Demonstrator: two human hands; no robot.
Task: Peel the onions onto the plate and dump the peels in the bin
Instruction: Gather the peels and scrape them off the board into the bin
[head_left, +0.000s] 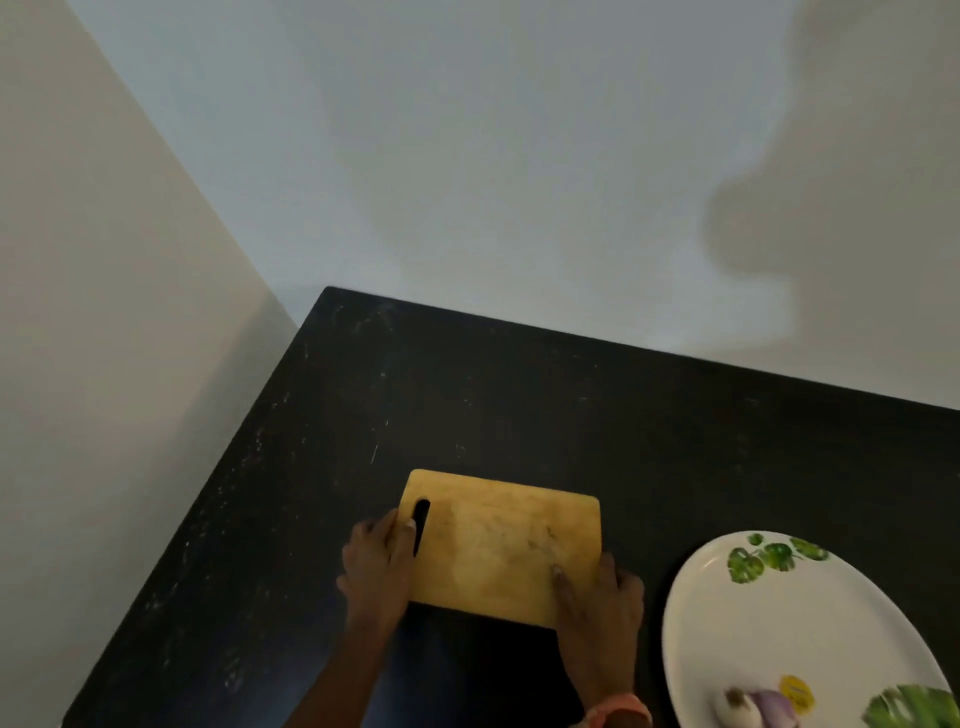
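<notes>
A wooden cutting board (498, 545) lies on a black table (467, 405), and both hands grasp it by its short ends. The left hand (376, 564) clasps the left end, thumb laid on top just beside the dark handle slot. The right hand (597, 597) grips the near right corner, thumb pressed on the top face, the other fingers hidden beneath. The onions (753, 704) are not in either hand: two sit touching each other, one pale and one purple, on the near part of a white leaf-printed plate (691, 587). The plate stands on the table just right of the right hand, apart from the board. An orange band (618, 709) circles the right wrist
</notes>
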